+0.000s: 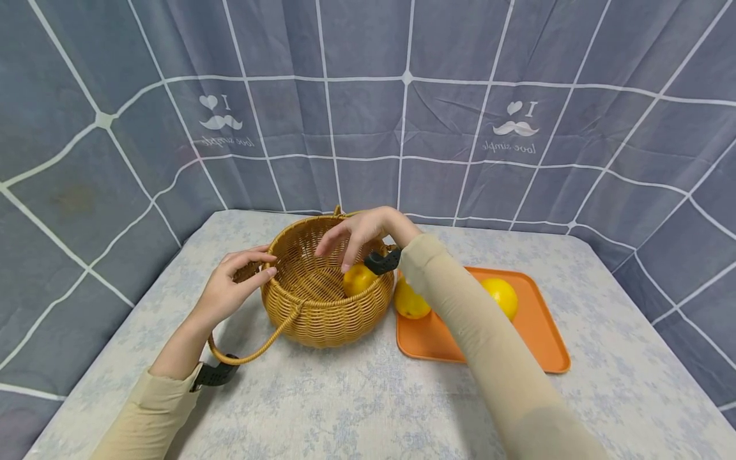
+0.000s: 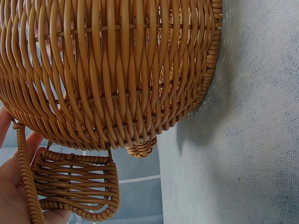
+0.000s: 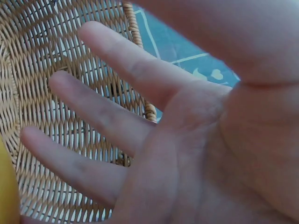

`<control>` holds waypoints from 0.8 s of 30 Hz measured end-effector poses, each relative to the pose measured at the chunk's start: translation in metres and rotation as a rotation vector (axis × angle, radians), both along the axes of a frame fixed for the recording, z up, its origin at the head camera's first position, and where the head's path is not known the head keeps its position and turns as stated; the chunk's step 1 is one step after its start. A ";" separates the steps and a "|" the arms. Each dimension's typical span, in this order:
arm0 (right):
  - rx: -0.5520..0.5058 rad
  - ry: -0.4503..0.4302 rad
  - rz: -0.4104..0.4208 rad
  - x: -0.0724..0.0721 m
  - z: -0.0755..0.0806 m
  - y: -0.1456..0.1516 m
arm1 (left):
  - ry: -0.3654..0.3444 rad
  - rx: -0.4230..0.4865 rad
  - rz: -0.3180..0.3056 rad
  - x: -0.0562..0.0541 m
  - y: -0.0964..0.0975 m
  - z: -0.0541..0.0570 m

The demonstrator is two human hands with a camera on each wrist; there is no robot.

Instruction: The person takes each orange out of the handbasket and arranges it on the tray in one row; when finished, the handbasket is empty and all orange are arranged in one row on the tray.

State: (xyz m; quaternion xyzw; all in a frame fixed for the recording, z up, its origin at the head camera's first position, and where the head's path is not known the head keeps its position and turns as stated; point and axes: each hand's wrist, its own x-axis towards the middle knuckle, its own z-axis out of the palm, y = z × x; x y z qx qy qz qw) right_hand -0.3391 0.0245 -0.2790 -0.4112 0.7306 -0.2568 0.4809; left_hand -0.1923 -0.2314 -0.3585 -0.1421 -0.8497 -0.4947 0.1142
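A round wicker basket (image 1: 324, 322) stands left of the middle of the table. My left hand (image 1: 229, 285) holds its left rim, with fingers and thumb around the small woven side ear (image 2: 77, 179). Over the basket's right part hangs my right hand (image 1: 368, 231), palm down, its fingers loosely spread and holding nothing. Just below those fingers a yellow fruit (image 1: 359, 281) lies inside the basket against the right wall. A sliver of yellow fruit (image 3: 7, 186) shows at the left edge of the right wrist view.
An orange tray (image 1: 543, 342) lies to the right of the basket. On it are two yellow fruits, one at the left edge (image 1: 411, 301) and one behind the right forearm (image 1: 501, 298). The basket's long handle (image 1: 259, 352) droops in front. A grey-blue curtain (image 1: 368, 121) surrounds the table.
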 end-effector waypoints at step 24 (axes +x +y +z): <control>0.011 -0.074 -0.012 0.007 -0.001 -0.008 | 0.009 -0.015 0.028 -0.002 -0.001 -0.001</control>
